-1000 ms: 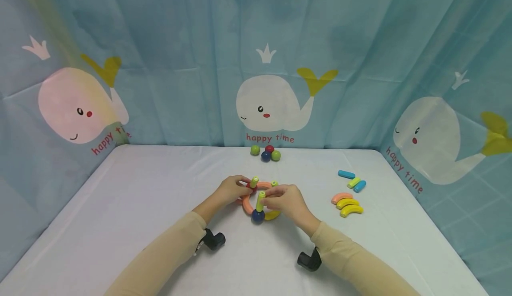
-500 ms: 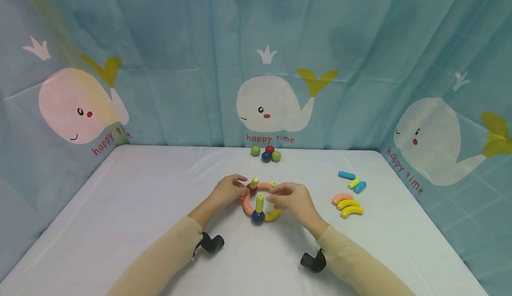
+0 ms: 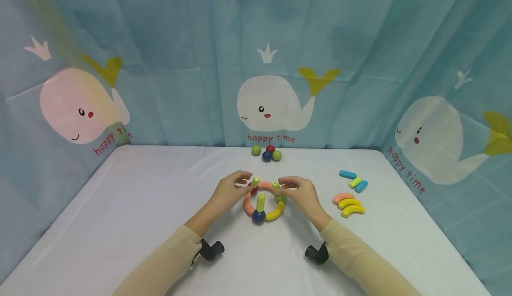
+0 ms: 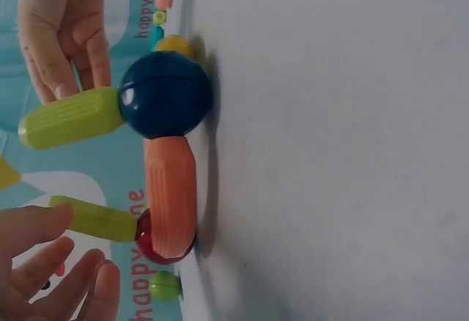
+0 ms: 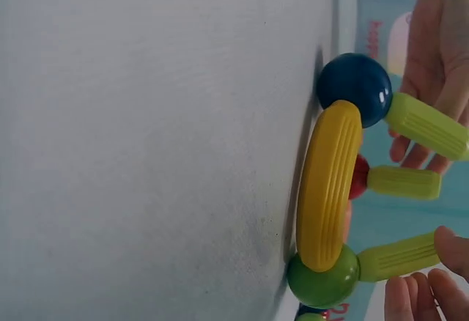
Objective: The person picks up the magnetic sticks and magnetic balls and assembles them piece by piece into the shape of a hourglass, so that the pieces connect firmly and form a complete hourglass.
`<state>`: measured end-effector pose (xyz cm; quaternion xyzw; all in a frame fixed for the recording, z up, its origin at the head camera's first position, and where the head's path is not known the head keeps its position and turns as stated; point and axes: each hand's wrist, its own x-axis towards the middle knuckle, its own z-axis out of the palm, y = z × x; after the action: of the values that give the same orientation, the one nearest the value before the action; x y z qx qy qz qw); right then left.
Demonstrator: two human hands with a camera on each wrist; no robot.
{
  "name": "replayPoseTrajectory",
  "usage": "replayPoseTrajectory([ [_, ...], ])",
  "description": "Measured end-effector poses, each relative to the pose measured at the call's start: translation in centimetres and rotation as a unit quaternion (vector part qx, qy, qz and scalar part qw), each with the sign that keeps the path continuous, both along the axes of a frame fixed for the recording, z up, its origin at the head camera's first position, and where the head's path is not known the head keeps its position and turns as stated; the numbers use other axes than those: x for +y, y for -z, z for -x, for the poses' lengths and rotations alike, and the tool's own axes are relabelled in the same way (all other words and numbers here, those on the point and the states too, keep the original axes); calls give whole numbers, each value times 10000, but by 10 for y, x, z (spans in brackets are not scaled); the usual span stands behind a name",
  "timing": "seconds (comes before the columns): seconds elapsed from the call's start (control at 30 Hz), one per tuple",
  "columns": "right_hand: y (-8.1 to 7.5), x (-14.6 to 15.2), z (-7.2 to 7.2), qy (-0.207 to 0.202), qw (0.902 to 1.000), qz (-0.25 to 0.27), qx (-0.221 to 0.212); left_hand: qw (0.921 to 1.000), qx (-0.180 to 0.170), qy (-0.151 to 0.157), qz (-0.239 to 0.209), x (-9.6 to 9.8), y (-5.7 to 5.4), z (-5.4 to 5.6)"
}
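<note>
A ring of magnetic building pieces stands on the table, joining curved orange bars [image 4: 171, 196] and yellow bars [image 5: 327, 185] with a navy ball [image 3: 258, 216], a red ball [image 5: 357, 177] and a green ball [image 5: 324, 275]. A lime stick [image 3: 261, 202] rises from the navy ball; the other two balls bear lime sticks too. My left hand [image 3: 230, 192] is beside the red ball's stick [image 4: 102, 220], thumb tip at its end, fingers spread loosely. Across the ring, my right hand [image 3: 302, 197] has its thumb and fingers apart around the top of the green ball's stick [image 5: 399, 256].
Several loose balls [image 3: 267, 156] sit at the table's back edge. To the right lie blue sticks [image 3: 347, 174], a short lime stick [image 3: 355, 182], an orange curved bar [image 3: 343, 198] and yellow curved bars [image 3: 353, 210]. A printed curtain [image 3: 180, 109] hangs behind the white table [image 3: 120, 207].
My right hand has let go of the navy ball's stick and moved right and back to the green ball's stick. The left hand has risen slightly from the ring beside the red ball.
</note>
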<state>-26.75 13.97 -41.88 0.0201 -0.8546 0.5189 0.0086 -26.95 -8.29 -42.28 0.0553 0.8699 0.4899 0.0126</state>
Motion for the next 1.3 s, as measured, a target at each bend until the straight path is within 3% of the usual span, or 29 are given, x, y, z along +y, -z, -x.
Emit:
replayPoseTrajectory([
  [0.17, 2, -4, 3, 49, 10000, -9, 26, 9996, 106, 118, 246, 6, 6, 10],
  [0.4, 4, -6, 6, -81, 9997, -129, 198, 9989, 285, 96, 351, 11, 6, 12],
  [0.5, 4, -6, 6, -142, 9995, -117, 262, 9993, 281, -14, 262, 8, 4, 8],
  [0.63, 3, -6, 6, -300, 9988, -194, 324, 9998, 60, -146, 85, 3, -2, -8],
  [0.83, 1, -6, 7, -438, 9980, -328, 312, 9988, -429, 205, -130, 10, 0, -24],
  [1.07, 2, -9, 5, -478, 9975, -420, 315, 9984, -390, 128, -397, 18, 2, -25],
  [1.3, 1, -8, 5, -526, 9970, -403, 411, 9990, -230, 216, -314, 20, 5, -20],
])
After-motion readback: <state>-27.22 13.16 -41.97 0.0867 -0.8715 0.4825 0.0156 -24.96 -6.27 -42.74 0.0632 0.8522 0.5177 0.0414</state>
